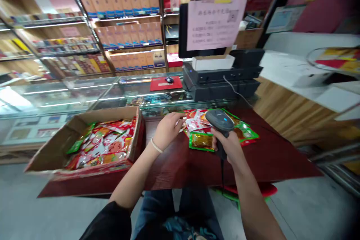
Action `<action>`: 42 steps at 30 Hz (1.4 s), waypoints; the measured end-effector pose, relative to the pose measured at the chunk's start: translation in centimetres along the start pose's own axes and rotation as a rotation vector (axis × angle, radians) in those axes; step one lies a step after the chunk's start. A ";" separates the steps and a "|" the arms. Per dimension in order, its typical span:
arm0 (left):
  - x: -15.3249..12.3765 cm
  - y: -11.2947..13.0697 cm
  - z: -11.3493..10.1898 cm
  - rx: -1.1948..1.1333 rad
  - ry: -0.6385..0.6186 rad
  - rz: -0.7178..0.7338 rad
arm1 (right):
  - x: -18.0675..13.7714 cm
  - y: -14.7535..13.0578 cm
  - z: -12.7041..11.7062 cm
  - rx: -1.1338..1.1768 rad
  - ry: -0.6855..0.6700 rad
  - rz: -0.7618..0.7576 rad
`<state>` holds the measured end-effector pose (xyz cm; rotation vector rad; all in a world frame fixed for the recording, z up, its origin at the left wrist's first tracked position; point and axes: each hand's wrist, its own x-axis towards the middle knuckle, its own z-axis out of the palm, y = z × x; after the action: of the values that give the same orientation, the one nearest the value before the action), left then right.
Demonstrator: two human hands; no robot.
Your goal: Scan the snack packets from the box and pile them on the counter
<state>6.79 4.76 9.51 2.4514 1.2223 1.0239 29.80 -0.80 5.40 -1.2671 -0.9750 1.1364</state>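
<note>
A dark handheld barcode scanner (221,120) is gripped in my right hand (229,144), its head tilted over the packets and its cord hanging below. Under it lies a loose pile of snack packets, among them a green-edged packet (201,141) with brown contents and a white-and-red packet (195,123). My left hand (168,127) is at the left edge of this pile, fingers bent and a little apart, with no packet clearly held. The scanner and right hand hide part of the pile. Left of my arm, a cardboard box (45,155) holds many similar packets.
The dark red table (174,174) carries box and pile. Behind it stand a glass counter (112,90), a red mouse pad (157,83) with a mouse, and a register (222,86) below a monitor bearing a pink sign (215,24). A stool (267,191) is under the table's front edge.
</note>
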 end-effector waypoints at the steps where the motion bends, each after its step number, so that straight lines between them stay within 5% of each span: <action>1: -1.0 -0.9 -1.5 0.027 0.016 -0.032 | 0.2 0.0 1.7 -0.018 -0.051 -0.008; 10: -11.7 -10.4 -13.4 0.272 0.155 -0.440 | 0.8 0.9 16.2 -0.075 -0.431 -0.015; 18: -18.7 -15.4 -16.4 0.333 0.129 -0.596 | 0.7 2.8 24.7 -0.141 -0.641 -0.009; 22: -18.3 -16.4 -15.8 0.276 0.008 -0.577 | 0.9 3.4 25.8 -0.160 -0.674 0.003; 26: -16.0 -18.8 -14.7 0.154 -0.274 -0.515 | 1.3 3.7 25.6 -0.175 -0.675 0.012; 32: -13.7 -22.0 -11.4 0.284 -0.613 -0.495 | 1.5 3.8 25.3 -0.178 -0.631 0.041; 37: -13.9 -22.4 -9.1 0.330 -0.620 -0.473 | 1.2 3.0 25.1 -0.165 -0.640 0.039; 42: -13.5 -22.3 -11.9 0.167 -0.485 -0.547 | 1.2 2.7 24.4 -0.147 -0.636 0.043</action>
<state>-20.53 7.16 1.12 2.0849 1.6886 0.1751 5.96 5.12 4.64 -1.0542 -1.5248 1.5689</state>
